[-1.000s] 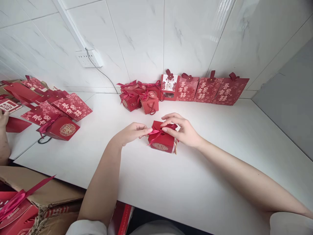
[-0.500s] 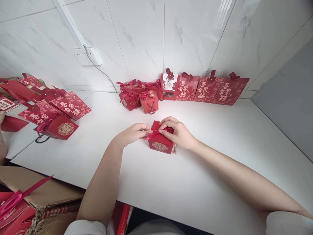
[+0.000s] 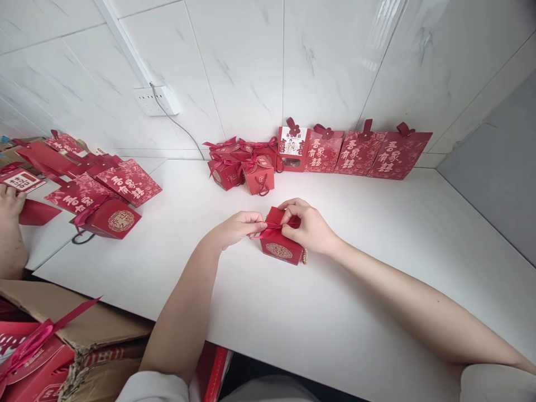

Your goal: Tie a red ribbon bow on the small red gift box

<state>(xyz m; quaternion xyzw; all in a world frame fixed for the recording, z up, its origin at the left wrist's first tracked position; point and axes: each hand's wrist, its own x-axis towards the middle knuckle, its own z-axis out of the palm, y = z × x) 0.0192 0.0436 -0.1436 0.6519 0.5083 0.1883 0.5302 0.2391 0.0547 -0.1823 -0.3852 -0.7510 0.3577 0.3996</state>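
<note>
A small red gift box [image 3: 280, 249] with a round gold emblem stands on the white table in front of me, a gold cord at its right side. Across its top runs a red ribbon [image 3: 274, 225]. My left hand [image 3: 240, 228] pinches the ribbon at the box's left side, thumb against fingers. From the right, my right hand [image 3: 307, 226] has its thumb and index finger closed on the ribbon near the middle of the lid. The ribbon's knot is partly hidden by the fingers.
Several ribboned red boxes [image 3: 258, 174] cluster by the wall, beside a row of red paper bags [image 3: 360, 153]. More bags [image 3: 129, 181] and a tilted red box [image 3: 111, 218] lie left. Another person's hand [image 3: 10, 223] is at far left. A torn cardboard carton [image 3: 92, 318] stands lower left.
The whole view has shifted slightly, so the scene sits a little further right. Both hands stay at the ribbon; my right fingers look more bent and pinched over the lid.
</note>
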